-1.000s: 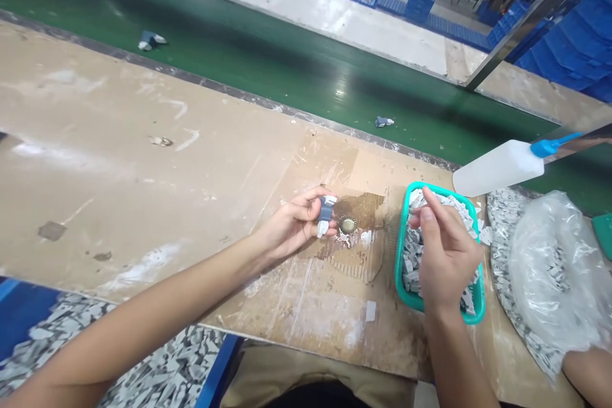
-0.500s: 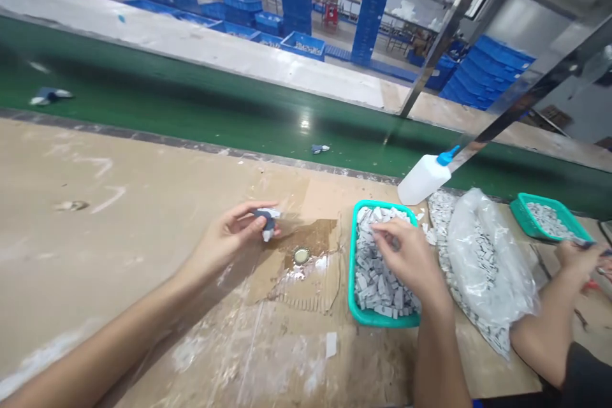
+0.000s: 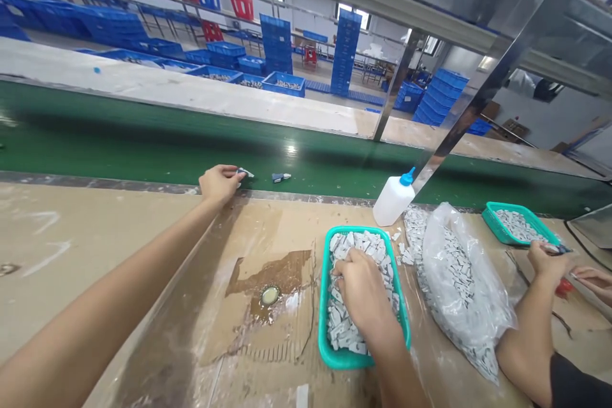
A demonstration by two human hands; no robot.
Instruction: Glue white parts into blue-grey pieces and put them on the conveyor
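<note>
My left hand [image 3: 218,183] reaches over the near edge of the green conveyor belt [image 3: 143,153]. Its fingers are closed on a small dark-blue and white plastic part [image 3: 245,172]. A similar blue and white piece [image 3: 281,177] lies on the belt just right of it. My right hand [image 3: 359,284] is inside a teal basket [image 3: 323,331] full of small light-grey plastic pieces [image 3: 344,325]. Its fingers are bent down among the pieces, and whatever they pinch is hidden. A round metal cap [image 3: 269,296] sits on wet, torn cardboard [image 3: 268,338] between my arms.
A white squeeze bottle [image 3: 393,201] with a blue tip stands behind the basket. Right of it lies a clear plastic bag [image 3: 471,293] of pieces. A co-worker's hands [image 3: 549,262] work beside another teal basket [image 3: 497,231]. Metal posts [image 3: 471,111] rise beyond the belt.
My left hand has moved forward from above the cardboard to the belt, carrying the blue and white part. My right hand stays in the basket. The head view has tilted up.
</note>
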